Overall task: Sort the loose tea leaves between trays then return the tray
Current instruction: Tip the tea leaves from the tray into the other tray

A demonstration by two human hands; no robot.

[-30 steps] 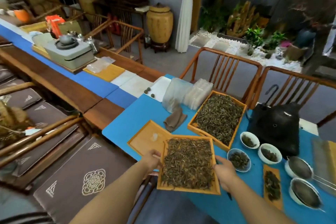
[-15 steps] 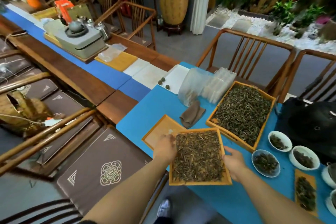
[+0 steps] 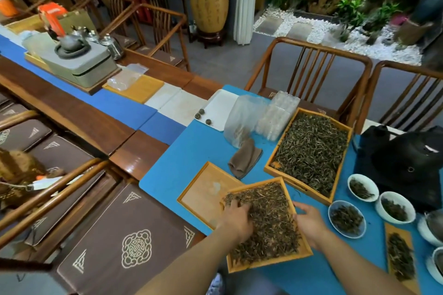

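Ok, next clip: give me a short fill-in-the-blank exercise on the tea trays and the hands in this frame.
1. The left hand rests in the leaves of the near tray, while the right hand holds that tray's ______ edge.
2. The empty tray lies partly ______ the near tray.
3. The large tray of greener leaves lies ______ the near tray, towards the chairs.
4. The folded cloth is ______ in colour.

Missing words: right; under; beyond; brown

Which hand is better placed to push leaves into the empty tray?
Left hand: it already rests on the leaves beside the empty tray. Right hand grips the held tray's far edge.
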